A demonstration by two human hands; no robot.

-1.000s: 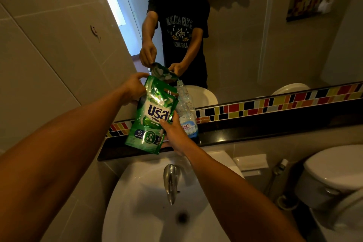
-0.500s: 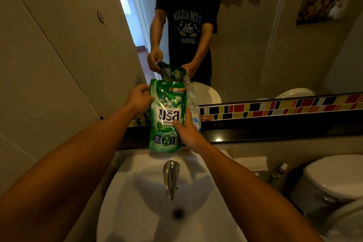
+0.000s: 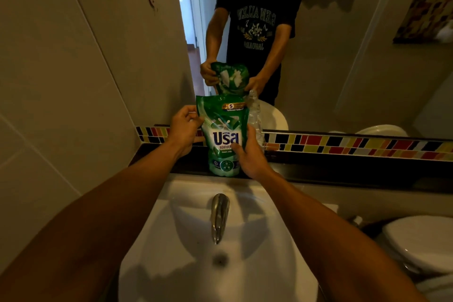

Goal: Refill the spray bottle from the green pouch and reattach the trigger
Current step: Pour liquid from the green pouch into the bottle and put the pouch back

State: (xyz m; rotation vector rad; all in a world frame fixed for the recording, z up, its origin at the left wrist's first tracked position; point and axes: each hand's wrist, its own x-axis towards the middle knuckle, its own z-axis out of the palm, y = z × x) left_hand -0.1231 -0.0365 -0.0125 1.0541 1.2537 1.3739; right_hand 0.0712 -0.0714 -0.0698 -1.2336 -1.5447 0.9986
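Note:
The green pouch (image 3: 221,130) stands upright on the dark ledge (image 3: 343,169) behind the sink. My left hand (image 3: 183,130) grips its upper left edge. My right hand (image 3: 250,154) is closed on its lower right side, thumb across the front. A clear plastic bottle (image 3: 256,115) with no trigger on it stands just behind and to the right of the pouch, mostly hidden by it and by my right hand. The trigger is not in view.
A white sink (image 3: 282,240) with a chrome tap (image 3: 219,216) lies below the ledge. A mirror above a band of coloured tiles (image 3: 355,144) reflects a person holding the pouch. A toilet (image 3: 421,243) is at the right, a tiled wall at the left.
The pouch has gone from tilted toward the bottle to upright and now rests on the ledge. Both hands stay on it, and the view has shifted lower and to the right.

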